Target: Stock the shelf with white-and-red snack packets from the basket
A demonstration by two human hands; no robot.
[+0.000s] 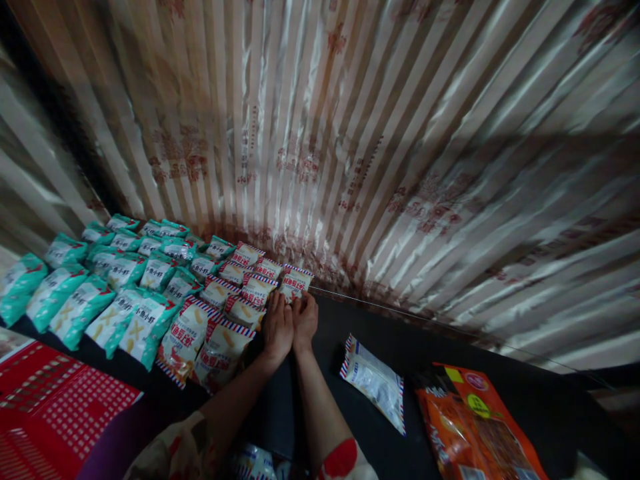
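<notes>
My left hand [279, 327] and my right hand [305, 321] are side by side, fingers closed on the lower edge of a small snack bag [296, 280] with a red-and-blue striped border. This bag stands at the right end of the back row. To its left, several matching striped snack bags [220, 347] lean in slanting rows. My left hand is close beside the nearest of them. Beyond these, several teal-and-white snack bags [150, 320] fill the left side. My fingertips are partly hidden against the bag.
Everything rests on a black surface [325, 360]. A striped bag [375, 380] lies face down to the right, beside large orange food packets [475, 420]. A red plastic basket [65, 400] is at lower left. A pleated, printed plastic sheet [320, 147] hangs behind.
</notes>
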